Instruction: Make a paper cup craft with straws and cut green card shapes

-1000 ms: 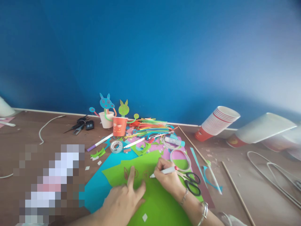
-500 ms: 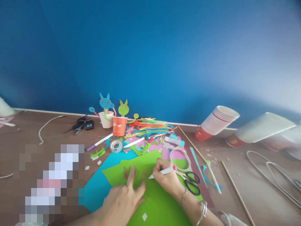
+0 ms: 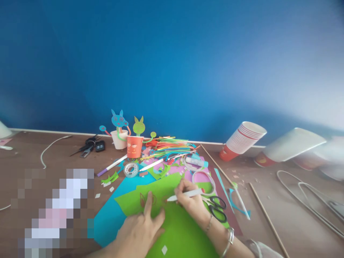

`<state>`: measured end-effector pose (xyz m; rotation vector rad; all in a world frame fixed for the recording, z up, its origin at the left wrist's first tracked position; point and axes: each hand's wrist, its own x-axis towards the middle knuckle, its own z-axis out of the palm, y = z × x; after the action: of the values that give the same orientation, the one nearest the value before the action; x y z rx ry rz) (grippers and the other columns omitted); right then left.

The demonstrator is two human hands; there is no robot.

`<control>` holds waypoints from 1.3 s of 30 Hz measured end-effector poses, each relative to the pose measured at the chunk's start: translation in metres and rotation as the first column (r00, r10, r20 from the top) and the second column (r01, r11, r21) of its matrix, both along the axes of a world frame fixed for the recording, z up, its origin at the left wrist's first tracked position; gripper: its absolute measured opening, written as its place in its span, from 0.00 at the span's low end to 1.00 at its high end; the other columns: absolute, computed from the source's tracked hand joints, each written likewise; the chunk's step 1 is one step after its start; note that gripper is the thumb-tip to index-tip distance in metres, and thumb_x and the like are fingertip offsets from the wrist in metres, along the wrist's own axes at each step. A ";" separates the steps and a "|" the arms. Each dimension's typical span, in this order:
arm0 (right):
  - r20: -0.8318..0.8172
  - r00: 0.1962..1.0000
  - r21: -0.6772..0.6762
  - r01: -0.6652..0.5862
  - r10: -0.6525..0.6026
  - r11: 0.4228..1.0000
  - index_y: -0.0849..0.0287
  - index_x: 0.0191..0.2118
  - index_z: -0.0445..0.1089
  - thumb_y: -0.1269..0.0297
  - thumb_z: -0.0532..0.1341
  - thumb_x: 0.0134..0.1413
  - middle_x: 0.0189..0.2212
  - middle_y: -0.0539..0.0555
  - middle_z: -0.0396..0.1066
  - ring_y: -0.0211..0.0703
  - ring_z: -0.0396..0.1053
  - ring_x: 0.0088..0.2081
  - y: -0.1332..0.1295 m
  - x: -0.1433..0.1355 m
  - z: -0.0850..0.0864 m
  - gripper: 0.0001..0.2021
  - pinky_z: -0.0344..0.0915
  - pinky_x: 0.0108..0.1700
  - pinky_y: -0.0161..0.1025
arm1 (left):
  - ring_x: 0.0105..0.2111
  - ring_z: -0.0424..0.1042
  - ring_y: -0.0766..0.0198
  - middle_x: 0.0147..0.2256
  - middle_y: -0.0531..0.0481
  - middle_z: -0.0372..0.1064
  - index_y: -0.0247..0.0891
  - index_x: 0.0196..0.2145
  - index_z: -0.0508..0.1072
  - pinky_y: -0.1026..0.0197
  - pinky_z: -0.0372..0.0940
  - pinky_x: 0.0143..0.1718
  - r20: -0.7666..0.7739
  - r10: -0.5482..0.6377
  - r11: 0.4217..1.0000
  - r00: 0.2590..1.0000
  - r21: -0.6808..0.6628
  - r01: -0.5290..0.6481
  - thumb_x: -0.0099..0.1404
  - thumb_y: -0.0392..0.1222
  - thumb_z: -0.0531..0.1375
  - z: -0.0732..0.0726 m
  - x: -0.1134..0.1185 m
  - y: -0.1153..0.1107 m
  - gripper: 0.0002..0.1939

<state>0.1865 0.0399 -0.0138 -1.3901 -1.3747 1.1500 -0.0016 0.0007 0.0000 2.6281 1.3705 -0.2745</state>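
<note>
Brown table (image 3: pixel 59 157), blue wall (image 3: pixel 166 64); right hand (image 3: pixel 192 202) grips marker (image 3: pixel 194 192) crosswise, tip left; left hand (image 3: pixel 139 229) rests splayed on green paper (image 3: pixel 185 231).

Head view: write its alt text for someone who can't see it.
A right hand holds a white marker at reddish outlines on green paper while the left hand rests on it. Black-handled scissors lie beside the right hand; behind stand two paper cups bearing eared paper faces.

Craft table (image 3: pixel 271 182) against a blue wall (image 3: pixel 172 71): scissors (image 3: pixel 211 205), tape roll (image 3: pixel 130 175), green paper (image 3: pixel 182 229), paper-cup figures (image 3: pixel 134 147).
</note>
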 end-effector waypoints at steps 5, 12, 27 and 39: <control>-0.093 0.977 0.036 0.198 -0.194 0.979 0.57 0.29 0.65 0.48 0.53 0.56 0.09 0.44 0.60 0.34 0.54 0.11 0.012 0.015 0.018 0.17 0.50 0.15 0.31 | 0.28 0.79 0.51 0.62 0.21 0.48 0.46 0.58 0.63 0.52 0.73 0.25 -0.023 -0.036 0.997 0.999 -0.068 0.035 0.67 0.43 0.54 0.006 0.000 0.003 0.22; 0.240 0.955 0.240 0.118 -0.176 0.964 0.58 0.42 0.71 0.59 0.55 0.58 0.31 0.53 0.74 0.40 0.69 0.27 0.035 0.024 0.038 0.12 0.64 0.28 0.35 | 0.30 0.79 0.52 0.64 0.29 0.45 0.44 0.57 0.65 0.51 0.73 0.28 0.059 -0.021 0.998 0.998 -0.058 0.024 0.68 0.40 0.49 0.009 -0.003 0.010 0.20; 0.764 0.644 0.357 -0.457 0.027 0.815 0.57 0.40 0.69 0.80 0.57 0.50 0.36 0.57 0.71 0.49 0.63 0.42 0.084 0.010 0.015 0.14 0.58 0.47 0.44 | 0.40 0.73 0.61 0.39 0.48 0.74 0.40 0.39 0.72 0.61 0.65 0.43 0.588 0.209 0.974 0.781 -0.054 -0.220 0.66 0.37 0.47 0.024 -0.013 0.050 0.13; 0.276 0.961 0.485 -0.150 0.012 0.862 0.59 0.43 0.65 0.71 0.57 0.50 0.31 0.52 0.71 0.40 0.69 0.30 0.048 -0.020 0.022 0.12 0.65 0.31 0.34 | 0.14 0.54 0.72 0.18 0.59 0.61 0.33 0.36 0.70 0.68 0.47 0.15 0.760 0.650 0.759 0.034 -0.646 -0.074 0.52 0.59 0.61 0.018 0.027 0.088 0.25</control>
<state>0.1662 0.0882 0.0083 -1.1310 -1.7855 0.5934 0.0258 0.0889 0.0176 1.2200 1.1091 0.9889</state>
